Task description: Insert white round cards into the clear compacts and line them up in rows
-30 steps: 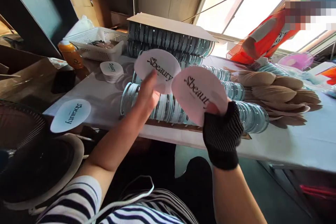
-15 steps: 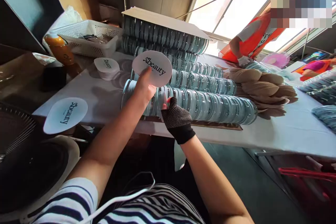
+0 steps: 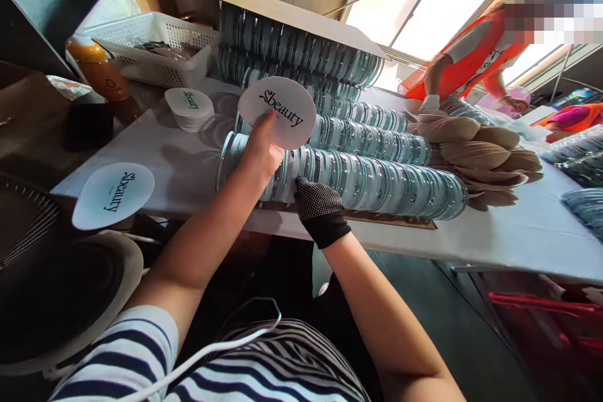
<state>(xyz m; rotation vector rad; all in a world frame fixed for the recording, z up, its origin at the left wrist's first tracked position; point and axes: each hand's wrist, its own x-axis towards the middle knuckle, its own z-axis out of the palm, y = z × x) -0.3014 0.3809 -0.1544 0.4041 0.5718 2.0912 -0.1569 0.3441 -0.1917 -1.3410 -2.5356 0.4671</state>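
Your left hand (image 3: 258,154) holds a round white label (image 3: 277,112) printed "Sbeauty", thumb on its lower edge, the disc lifted above the near-left end of the front row of clear round lids (image 3: 367,185). That row stands on edge along a strip of cardboard (image 3: 391,220) close to the near edge of the worktop (image 3: 188,169). Your right hand (image 3: 319,201), in a black dotted glove, is pressed against the same row just to the right of the left hand, its fingers curled into the lids; whether it grips one of them cannot be told from this view.

Behind the front row lie two more rows of the same lids, and behind those a taller stack of lids (image 3: 292,50) topped by a flat cardboard sheet (image 3: 301,16), reaching toward the far edge. To the left of the rows, a small pile of printed labels (image 3: 189,108) sits on the worktop. At the near-left corner, a single larger label (image 3: 113,195) hangs partly over the edge. Toward the far-left corner stand a white perforated basket (image 3: 155,53) and an orange bottle (image 3: 97,69).

To the right of the rows, a heap of brown oval cards (image 3: 475,151) lies fanned out on the worktop. Beyond it, at the far-right side, another person in an orange top (image 3: 466,59) bends over the worktop, one hand resting near the heap.
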